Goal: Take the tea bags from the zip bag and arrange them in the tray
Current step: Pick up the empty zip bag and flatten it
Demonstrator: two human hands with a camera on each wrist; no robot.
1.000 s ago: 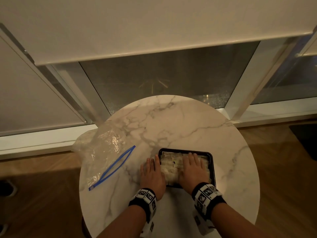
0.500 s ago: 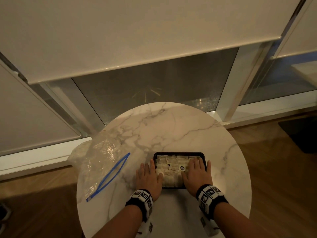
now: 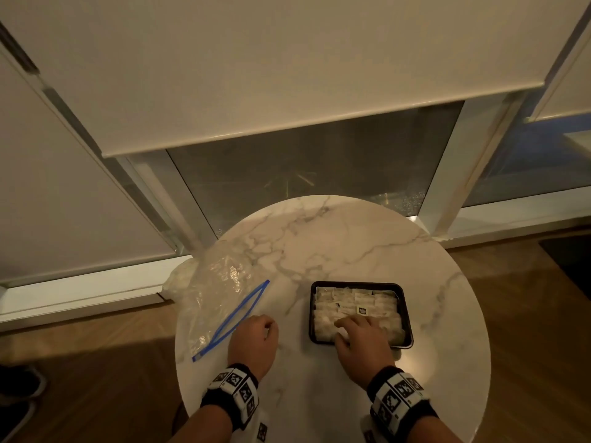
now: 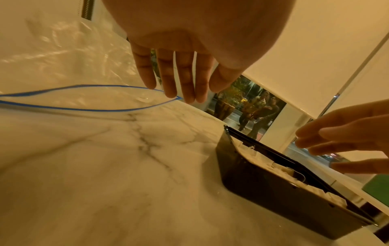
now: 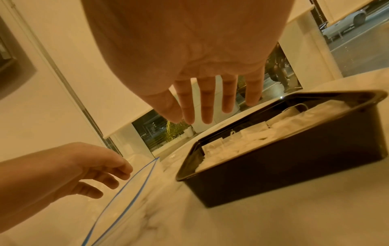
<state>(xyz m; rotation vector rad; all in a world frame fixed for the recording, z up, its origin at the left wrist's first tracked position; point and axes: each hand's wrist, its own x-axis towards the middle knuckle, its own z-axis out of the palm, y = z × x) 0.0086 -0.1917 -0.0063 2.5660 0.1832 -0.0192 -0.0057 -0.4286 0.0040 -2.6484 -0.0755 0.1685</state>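
Note:
A black rectangular tray (image 3: 311, 310) (image 5: 294, 168) (image 4: 273, 188) sits on the round marble table and is packed with several white tea bags (image 3: 358, 303) (image 5: 258, 134). To its left lies the clear zip bag (image 3: 220, 289) (image 4: 69, 98) with its blue-edged mouth open toward me; it looks empty. My right hand (image 3: 358, 329) (image 5: 202, 106) hovers low over the tray's near half, fingers straight and holding nothing. My left hand (image 3: 256, 330) (image 4: 179, 83) is over bare marble between bag and tray, beside the bag's mouth, with relaxed fingers and nothing in it.
The marble table (image 3: 335, 238) stands against a window wall with white blinds (image 3: 224, 75) and a dark glass pane. Wooden floor (image 3: 527, 314) surrounds it. The zip bag overhangs the table's left edge. Dark shoes (image 3: 19, 385) lie on the floor at far left.
Both hands lifted off the tray. My left hand moved left toward the zip bag's mouth. My right hand stays over the tray's near side. The head view shifted left.

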